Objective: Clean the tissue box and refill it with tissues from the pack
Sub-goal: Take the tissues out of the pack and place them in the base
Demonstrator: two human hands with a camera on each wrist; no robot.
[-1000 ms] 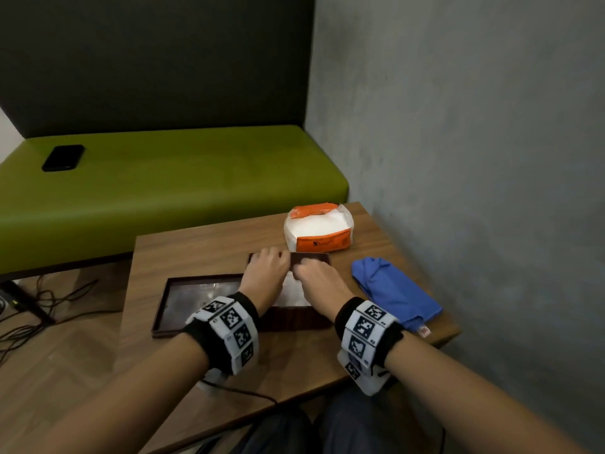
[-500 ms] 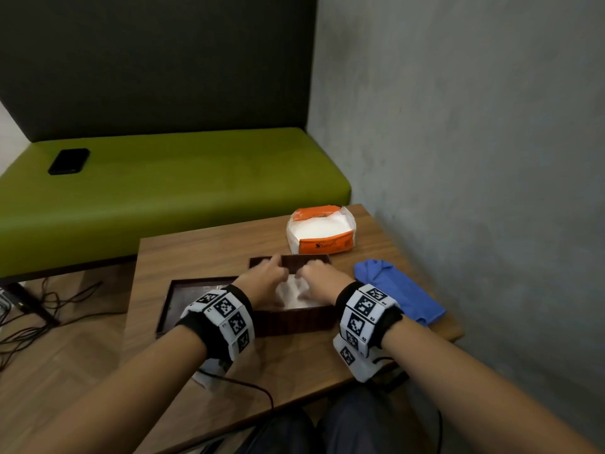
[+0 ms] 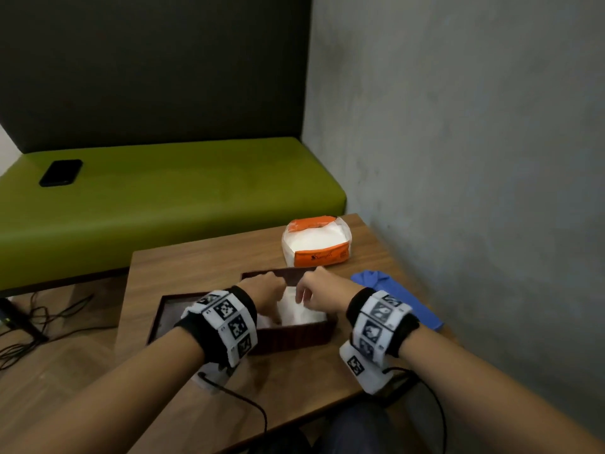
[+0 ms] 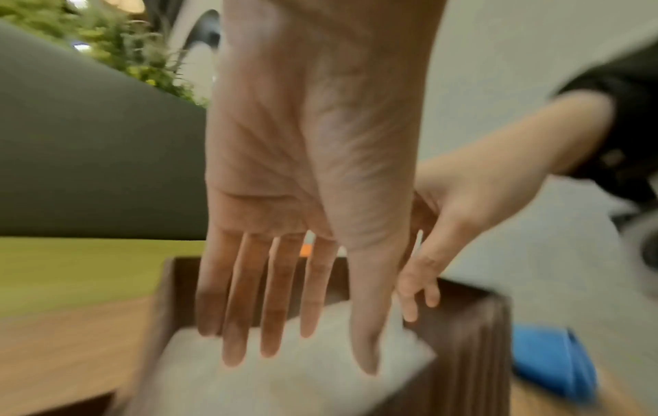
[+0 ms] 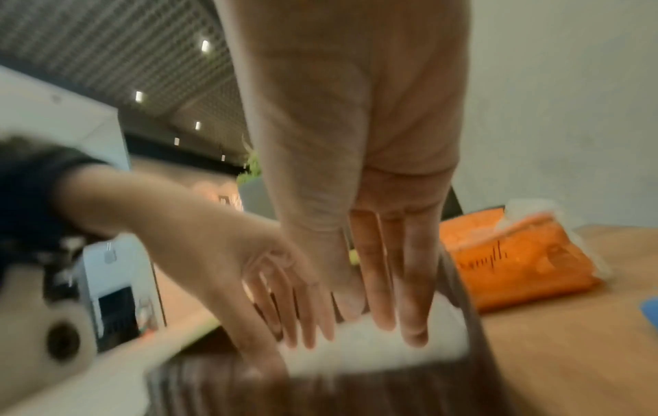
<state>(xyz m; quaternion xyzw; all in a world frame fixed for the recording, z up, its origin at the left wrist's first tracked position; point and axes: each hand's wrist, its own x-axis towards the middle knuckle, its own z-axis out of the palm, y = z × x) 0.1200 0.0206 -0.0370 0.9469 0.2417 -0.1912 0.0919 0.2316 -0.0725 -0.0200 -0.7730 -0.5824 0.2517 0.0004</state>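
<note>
- Risk first, at the near wall of the tissue box (image 3: 291, 335): a hard downward push from either hand could tip or slide the box on the counter (image 3: 294, 378), since nothing visibly braces it; I judge this the likeliest slip.
- Left hand (image 3: 262, 288) and right hand (image 3: 322, 291) both reach into the open box; in the wrist views the fingers (image 4: 270, 304) of each hand are straight and a little spread, flat over the tissues (image 3: 299, 311), gripping nothing; whether they press or only hover I cannot tell, the views being blurred.
- Uneven pressure could crumple the top sheets or leave the stack skewed; a corner riding against a wall would probably stop it seating level.
- The box is dark brown, ribbed on its sides, rectangular, open on top; it sits near the counter's front edge with the white stack inside it; its lid (image 3: 170, 317) lies just beside it on the left, inner face up.
- Blue cloth (image 3: 397, 298) lies to the right, clear of the box.
- Farther back the orange pack (image 3: 317, 245) stands torn open, white tissues left inside; a careless sweep of a wrist could knock it.
</note>
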